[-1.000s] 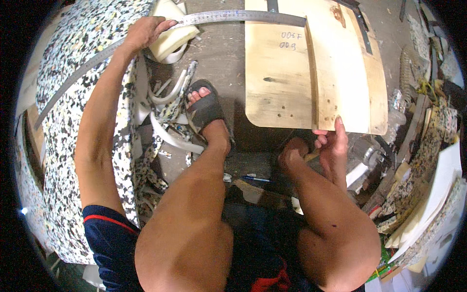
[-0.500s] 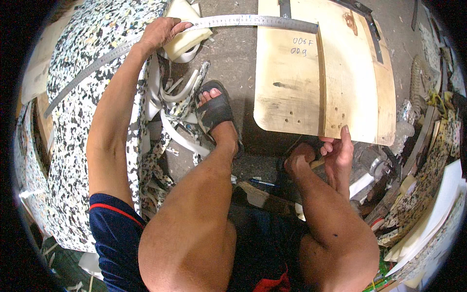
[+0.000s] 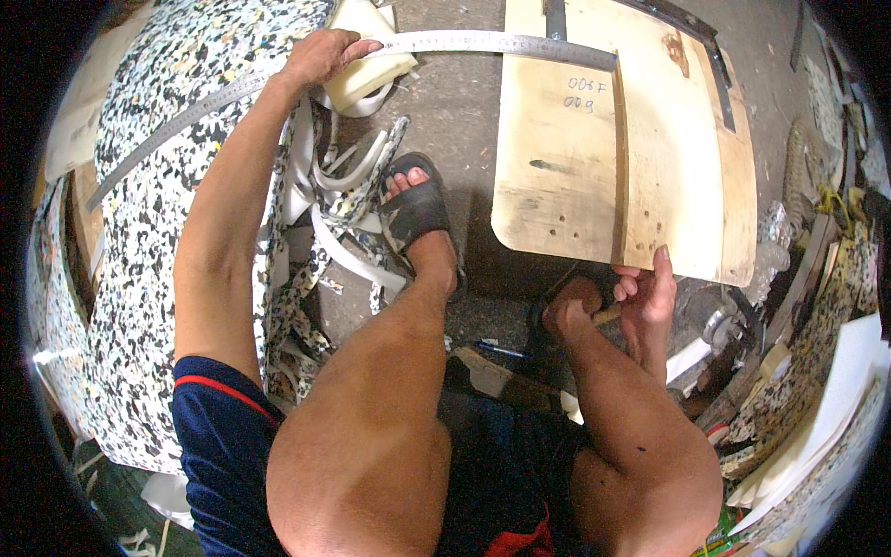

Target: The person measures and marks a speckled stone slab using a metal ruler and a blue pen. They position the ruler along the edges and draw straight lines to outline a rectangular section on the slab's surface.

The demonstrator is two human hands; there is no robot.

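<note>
L hand [image 3: 327, 58] closed on metal ruler [image 3: 464, 42], R hand [image 3: 646, 290] gripping wood panel [image 3: 557, 200], thumb atop btm edge

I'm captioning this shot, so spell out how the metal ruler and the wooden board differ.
The metal ruler is a long, narrow grey strip; the wooden board is broad and pale yellow. The ruler carries a scale, while the board has handwritten marks. The left hand grips the ruler along its length; the right hand holds the board at its near edge. Both are hand-held.
</note>
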